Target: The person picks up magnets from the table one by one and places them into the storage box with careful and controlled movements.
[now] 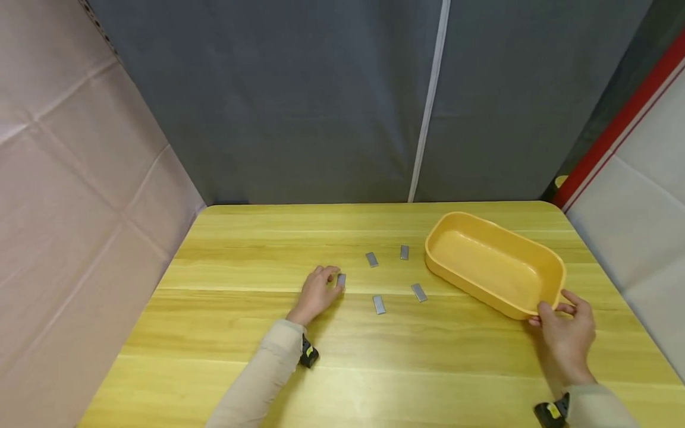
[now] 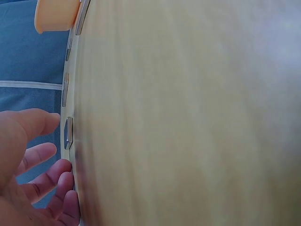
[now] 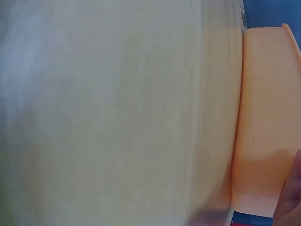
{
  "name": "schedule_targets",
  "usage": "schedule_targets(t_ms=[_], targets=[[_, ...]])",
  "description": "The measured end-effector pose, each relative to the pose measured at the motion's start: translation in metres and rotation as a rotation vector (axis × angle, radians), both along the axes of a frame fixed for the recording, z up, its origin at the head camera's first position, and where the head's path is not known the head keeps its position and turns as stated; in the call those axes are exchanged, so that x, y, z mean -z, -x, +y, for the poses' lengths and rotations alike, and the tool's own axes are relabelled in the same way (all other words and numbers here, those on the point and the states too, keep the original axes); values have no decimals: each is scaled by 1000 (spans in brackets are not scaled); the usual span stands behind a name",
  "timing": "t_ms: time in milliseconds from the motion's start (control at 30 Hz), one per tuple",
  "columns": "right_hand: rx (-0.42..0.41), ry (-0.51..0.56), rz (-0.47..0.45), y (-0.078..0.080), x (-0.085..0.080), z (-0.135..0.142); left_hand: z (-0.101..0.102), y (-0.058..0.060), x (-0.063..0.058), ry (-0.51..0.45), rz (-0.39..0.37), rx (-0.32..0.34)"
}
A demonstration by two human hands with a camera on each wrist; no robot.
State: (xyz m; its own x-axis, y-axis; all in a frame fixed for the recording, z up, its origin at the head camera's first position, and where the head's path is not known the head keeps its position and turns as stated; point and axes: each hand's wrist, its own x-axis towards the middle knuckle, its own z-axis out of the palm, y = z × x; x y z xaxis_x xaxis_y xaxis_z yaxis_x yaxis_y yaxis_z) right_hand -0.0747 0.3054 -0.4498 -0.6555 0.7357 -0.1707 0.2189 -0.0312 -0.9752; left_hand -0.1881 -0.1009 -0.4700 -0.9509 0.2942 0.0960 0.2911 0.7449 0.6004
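My left hand [image 1: 319, 292] reaches over the left part of the table, its fingers apart. Close to its thumb and fingertips lies a small grey rectangular piece [image 1: 341, 280]. In the left wrist view a gap shows between the thumb and this grey piece [image 2: 68, 133]. At the right, my right hand [image 1: 570, 333] grips the near right corner of a yellow plastic basin [image 1: 465, 284], thumb at the rim and other fingers around the outside. The right wrist view shows the basin's side wall [image 3: 268, 117] standing on the table, with only part of the hand [image 3: 289, 195] at the edge.
Several similar grey pieces lie spread between the left hand and the basin, among them one at the back [image 1: 404, 252] and one nearer [image 1: 379, 305]. A grey curtain [image 1: 321, 107] hangs behind the wooden table [image 1: 407, 368]; pale cloth walls [image 1: 80, 238] flank it.
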Motion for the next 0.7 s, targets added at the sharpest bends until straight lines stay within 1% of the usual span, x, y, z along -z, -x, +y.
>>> schedule_targets(t_ms=[167,267,333,500,700], targets=[[-1,-42,2,0,1,1,0,2,1,-4,3,11],[-10,-82,-18,0,1,2,1,2,0,-6,-6,9],[-22,-130,-52,0,0,2,1,2,0,-10,-10,4],[-42,-209,-106,0,-2,1,1,2,0,-5,-4,0],[-46,-260,-119,2,-3,1,0,2,2,2,4,-3]])
